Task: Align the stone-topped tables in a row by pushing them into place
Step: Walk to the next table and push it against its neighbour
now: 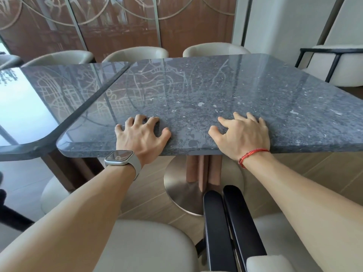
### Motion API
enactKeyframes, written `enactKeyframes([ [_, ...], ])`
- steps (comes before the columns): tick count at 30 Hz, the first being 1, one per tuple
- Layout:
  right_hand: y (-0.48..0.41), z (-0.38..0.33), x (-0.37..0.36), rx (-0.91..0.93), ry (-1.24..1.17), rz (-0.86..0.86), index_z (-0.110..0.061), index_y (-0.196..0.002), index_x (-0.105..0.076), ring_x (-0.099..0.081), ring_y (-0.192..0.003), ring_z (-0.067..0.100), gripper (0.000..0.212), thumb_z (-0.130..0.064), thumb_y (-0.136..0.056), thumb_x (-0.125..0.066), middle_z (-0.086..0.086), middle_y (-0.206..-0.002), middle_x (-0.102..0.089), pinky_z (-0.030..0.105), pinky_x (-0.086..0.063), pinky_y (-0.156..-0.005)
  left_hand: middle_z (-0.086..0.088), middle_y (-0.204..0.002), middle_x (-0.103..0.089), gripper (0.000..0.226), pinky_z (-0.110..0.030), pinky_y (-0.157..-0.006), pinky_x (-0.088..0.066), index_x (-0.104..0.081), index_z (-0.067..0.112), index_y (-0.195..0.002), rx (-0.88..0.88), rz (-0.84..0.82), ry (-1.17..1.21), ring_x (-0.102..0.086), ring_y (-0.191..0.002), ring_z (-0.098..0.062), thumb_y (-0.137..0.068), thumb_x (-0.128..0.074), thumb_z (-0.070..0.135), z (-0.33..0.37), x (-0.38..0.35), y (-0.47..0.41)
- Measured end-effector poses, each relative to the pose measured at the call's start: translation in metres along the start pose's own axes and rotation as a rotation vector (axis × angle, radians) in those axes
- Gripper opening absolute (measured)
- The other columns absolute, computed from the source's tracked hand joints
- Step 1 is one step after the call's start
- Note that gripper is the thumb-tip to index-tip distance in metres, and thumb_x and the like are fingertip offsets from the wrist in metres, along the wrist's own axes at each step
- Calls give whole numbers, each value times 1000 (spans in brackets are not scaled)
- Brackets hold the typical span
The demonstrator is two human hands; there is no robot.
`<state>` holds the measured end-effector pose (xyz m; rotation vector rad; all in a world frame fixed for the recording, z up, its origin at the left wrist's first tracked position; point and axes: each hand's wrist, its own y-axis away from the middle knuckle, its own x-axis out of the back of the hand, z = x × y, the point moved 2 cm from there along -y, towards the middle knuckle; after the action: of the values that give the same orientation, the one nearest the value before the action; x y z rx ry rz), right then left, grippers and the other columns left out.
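A grey speckled stone-topped table (206, 89) stands right in front of me on a round metal foot (176, 189). My left hand (140, 134), with a watch on the wrist, lies on its near edge with fingers spread and bent. My right hand (242, 134), with a red cord on the wrist, presses on the same edge to the right. A second stone-topped table (59, 91) stands to the left. The two tops nearly touch at the far end, and a narrow gap widens toward me.
Cream chairs (135, 54) line the far side of both tables. Below my arms are a cream seat (149, 246) and two black armrests (233, 228). Another cream chair with a black frame (337, 63) stands at the right. Patterned brown panels fill the back wall.
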<state>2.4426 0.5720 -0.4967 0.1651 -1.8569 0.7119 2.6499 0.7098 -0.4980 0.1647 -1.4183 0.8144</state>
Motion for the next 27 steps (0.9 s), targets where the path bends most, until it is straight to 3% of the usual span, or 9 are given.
enactKeyframes([
  [7,1,1,-3,-22,-11,-35,-42,-135,-60,-35,-143,36,65,-68,-85,-30,6,-150,-52,58,-17,-119,1,-146,-52,68,-58,-116,-25,-57,37,-135,-14,-20,-7,-42,-140,-28,-87,-24,71,-2,-2,-1],
  [11,2,1,-2,-34,45,-79,-46,-139,-54,-28,-147,37,65,-71,-84,-28,9,-156,-43,66,-6,-118,1,-146,-51,68,-59,-115,-24,-56,37,-136,-26,-29,-4,-40,-140,-27,-87,-23,70,-3,-2,1],
  [15,0,-1,0,-69,98,-164,-53,-146,-36,-16,-149,45,75,-85,-79,-23,17,-164,-22,68,-5,-117,0,-147,-50,67,-59,-114,-24,-55,36,-135,-25,-50,-17,-38,-140,-28,-86,-23,70,-5,0,-1],
  [18,-1,-1,0,-73,130,-228,-54,-151,-23,-12,-150,44,84,-90,-76,-17,16,-166,-20,66,-5,-118,-2,-146,-51,67,-61,-114,-24,-55,35,-135,-23,-59,-17,-38,-139,-30,-87,-24,70,-4,0,-1],
  [27,3,-2,2,-70,127,-148,-49,-146,-43,-21,-148,45,79,-86,-78,-24,17,-160,-33,63,-13,-119,-4,-145,-50,65,-64,-114,-24,-55,32,-136,-13,-79,-51,-39,-139,-35,-89,-31,69,-3,-1,-2],
])
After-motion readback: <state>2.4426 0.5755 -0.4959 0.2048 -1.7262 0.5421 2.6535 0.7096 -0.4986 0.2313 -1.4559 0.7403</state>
